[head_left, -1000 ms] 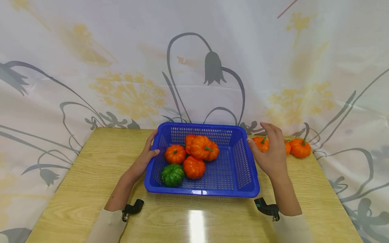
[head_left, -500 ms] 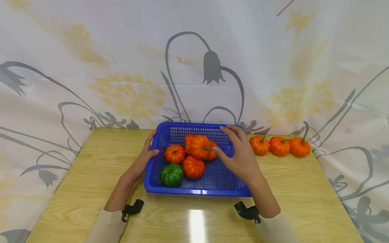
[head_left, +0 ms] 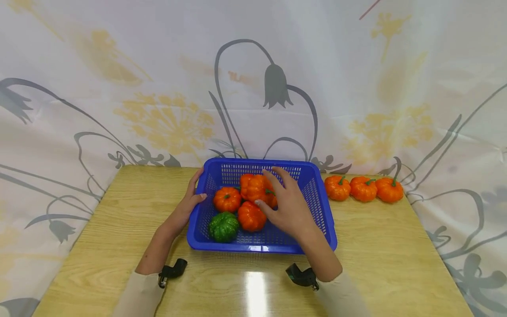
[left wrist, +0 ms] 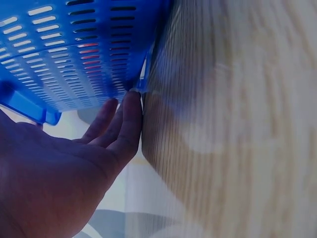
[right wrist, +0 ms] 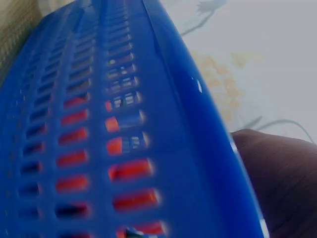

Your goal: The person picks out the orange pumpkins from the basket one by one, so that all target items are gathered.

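A blue plastic basket [head_left: 261, 248] with slotted walls sits on the table. My left hand [head_left: 187, 207] holds its left side, thumb at the rim and fingers along the outside; in the left wrist view the fingertips [left wrist: 132, 101] reach the basket's lower edge. Over the inside of the basket hovers my right hand [head_left: 291, 209], thumb and fingers spread beside a large orange pumpkin [head_left: 252, 188], which it partly hides. Whether it touches the pumpkin I cannot tell. Also inside are a small orange pumpkin [head_left: 227, 200], another orange pumpkin [head_left: 251, 216] and a green pumpkin [head_left: 223, 227].
To the right of the basket, three orange pumpkins stand in a row: a left one [head_left: 337, 188], a middle one [head_left: 363, 189] and a right one [head_left: 390, 190]. The wooden table [head_left: 388, 255] ends at a flower-printed cloth [head_left: 158, 88] behind.
My right hand has moved left from outside the basket's right rim to over the pumpkins inside, uncovering the row of three on the table. My left hand has stayed at the basket.
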A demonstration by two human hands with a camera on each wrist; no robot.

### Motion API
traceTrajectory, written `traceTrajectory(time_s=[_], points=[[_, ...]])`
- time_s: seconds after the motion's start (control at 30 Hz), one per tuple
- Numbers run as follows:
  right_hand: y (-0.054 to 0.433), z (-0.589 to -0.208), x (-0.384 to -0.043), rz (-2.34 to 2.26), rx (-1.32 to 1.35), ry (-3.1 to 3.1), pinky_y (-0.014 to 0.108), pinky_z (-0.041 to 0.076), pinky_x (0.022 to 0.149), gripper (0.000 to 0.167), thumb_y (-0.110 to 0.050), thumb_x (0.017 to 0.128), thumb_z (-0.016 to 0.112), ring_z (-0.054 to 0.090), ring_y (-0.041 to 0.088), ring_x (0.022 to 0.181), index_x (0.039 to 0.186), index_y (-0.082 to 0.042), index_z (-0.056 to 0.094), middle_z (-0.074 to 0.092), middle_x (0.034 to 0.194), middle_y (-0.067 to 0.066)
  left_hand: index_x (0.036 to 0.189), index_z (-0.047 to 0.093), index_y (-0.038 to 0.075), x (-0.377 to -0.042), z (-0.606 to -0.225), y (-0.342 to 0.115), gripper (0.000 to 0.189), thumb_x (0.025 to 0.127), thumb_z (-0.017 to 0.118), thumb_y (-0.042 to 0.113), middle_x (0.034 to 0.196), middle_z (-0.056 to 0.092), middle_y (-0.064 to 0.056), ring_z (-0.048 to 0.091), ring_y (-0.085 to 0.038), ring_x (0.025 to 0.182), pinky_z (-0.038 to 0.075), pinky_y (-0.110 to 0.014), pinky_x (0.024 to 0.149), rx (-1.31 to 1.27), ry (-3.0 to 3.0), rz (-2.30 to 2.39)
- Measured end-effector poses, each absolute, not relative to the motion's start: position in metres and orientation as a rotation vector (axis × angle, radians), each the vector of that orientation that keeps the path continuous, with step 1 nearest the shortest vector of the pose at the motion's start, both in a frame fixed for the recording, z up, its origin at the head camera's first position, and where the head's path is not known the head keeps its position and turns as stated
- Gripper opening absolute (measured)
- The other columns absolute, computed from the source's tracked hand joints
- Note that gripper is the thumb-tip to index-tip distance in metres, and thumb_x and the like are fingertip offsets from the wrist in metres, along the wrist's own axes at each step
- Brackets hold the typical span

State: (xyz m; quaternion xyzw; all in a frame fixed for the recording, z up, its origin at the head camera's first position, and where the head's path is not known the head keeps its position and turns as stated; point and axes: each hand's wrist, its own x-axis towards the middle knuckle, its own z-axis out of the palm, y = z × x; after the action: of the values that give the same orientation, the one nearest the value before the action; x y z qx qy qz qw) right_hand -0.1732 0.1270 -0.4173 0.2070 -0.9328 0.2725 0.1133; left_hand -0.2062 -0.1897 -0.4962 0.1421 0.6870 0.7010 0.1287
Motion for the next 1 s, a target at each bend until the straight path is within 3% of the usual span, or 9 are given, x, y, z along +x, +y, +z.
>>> traceTrajectory(time_s=[0.23, 0.43, 0.53, 0.77, 1.0], points=[[0.113, -0.427, -0.172, 0.662, 0.664, -2.805, 0.064, 0.042, 0.114, 0.08, -0.033, 0.094, 0.08, 0.041, 0.048, 0.148, 0.162, -0.013, 0.044, 0.037, 0.166, 0.022, 0.171, -0.002, 0.036, -0.206, -0.495, -0.19, 0.078, 0.109, 0.039, 0.014, 0.171, 0.017, -0.025, 0.036, -0.049, 0.148, 0.052, -0.041, 0.104, 0.427, 1.986, 2.045], [0.109, -0.434, -0.171, 0.558, 0.686, -2.796, 0.064, 0.046, 0.11, 0.085, -0.032, 0.093, 0.082, 0.043, 0.051, 0.145, 0.164, -0.013, 0.041, 0.036, 0.166, 0.023, 0.171, -0.002, 0.036, -0.206, -0.496, -0.19, 0.078, 0.109, 0.039, 0.013, 0.173, 0.015, -0.022, 0.034, -0.047, 0.15, 0.051, -0.034, 0.104, 0.426, 1.982, 2.046], [0.109, -0.435, -0.171, 0.564, 0.683, -2.785, 0.064, 0.047, 0.108, 0.082, -0.03, 0.092, 0.084, 0.047, 0.051, 0.142, 0.162, -0.013, 0.044, 0.038, 0.165, 0.023, 0.171, -0.002, 0.036, -0.206, -0.496, -0.19, 0.078, 0.109, 0.038, 0.014, 0.173, 0.016, -0.023, 0.034, -0.048, 0.149, 0.051, -0.033, 0.104, 0.43, 1.99, 2.041], [0.108, -0.437, -0.172, 0.637, 0.68, -2.736, 0.06, 0.054, 0.102, 0.066, -0.016, 0.09, 0.085, 0.056, 0.047, 0.128, 0.147, -0.012, 0.053, 0.046, 0.153, 0.018, 0.171, -0.002, 0.035, -0.206, -0.497, -0.19, 0.078, 0.108, 0.039, 0.014, 0.171, 0.018, -0.025, 0.037, -0.048, 0.147, 0.05, -0.046, 0.107, 0.416, 2.011, 2.029], [0.109, -0.437, -0.172, 0.689, 0.685, -2.72, 0.058, 0.053, 0.104, 0.064, -0.013, 0.09, 0.084, 0.056, 0.044, 0.125, 0.146, -0.012, 0.054, 0.047, 0.151, 0.015, 0.171, -0.002, 0.035, -0.205, -0.495, -0.189, 0.078, 0.108, 0.039, 0.015, 0.171, 0.018, -0.026, 0.038, -0.048, 0.146, 0.05, -0.046, 0.107, 0.408, 2.016, 2.024]])
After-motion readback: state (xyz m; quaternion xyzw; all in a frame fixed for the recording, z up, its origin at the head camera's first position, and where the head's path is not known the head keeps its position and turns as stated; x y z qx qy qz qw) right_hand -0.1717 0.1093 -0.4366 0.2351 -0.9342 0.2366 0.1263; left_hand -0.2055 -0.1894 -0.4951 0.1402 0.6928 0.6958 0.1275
